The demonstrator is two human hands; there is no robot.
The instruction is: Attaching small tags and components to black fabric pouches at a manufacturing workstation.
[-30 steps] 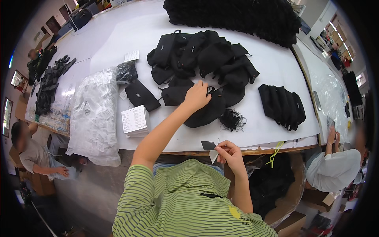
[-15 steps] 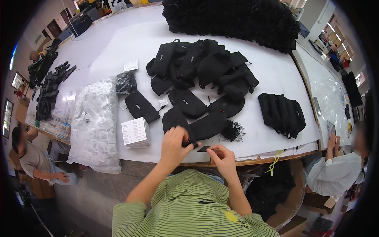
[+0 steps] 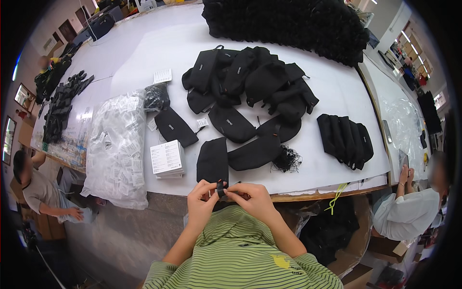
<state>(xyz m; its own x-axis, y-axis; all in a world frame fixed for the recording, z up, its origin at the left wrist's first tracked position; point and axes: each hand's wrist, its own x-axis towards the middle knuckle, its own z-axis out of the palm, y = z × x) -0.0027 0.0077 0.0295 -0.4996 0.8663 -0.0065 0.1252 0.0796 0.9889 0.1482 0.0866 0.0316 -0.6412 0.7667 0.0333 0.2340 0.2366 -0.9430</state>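
In the head view, the left hand [image 3: 201, 196] and right hand [image 3: 255, 199] meet at the table's [image 3: 308, 180] near edge. The left fingers pinch a black loop [image 3: 221, 189] at the near end of a black pouch [image 3: 212, 156], which lies flat just beyond them. The right fingertips press together at the loop's right side; what they grip is too small to tell. A second pouch [image 3: 255, 152] lies right of the first, near tangled cords [image 3: 287, 159]; a card stack [image 3: 167, 159] stands to the left.
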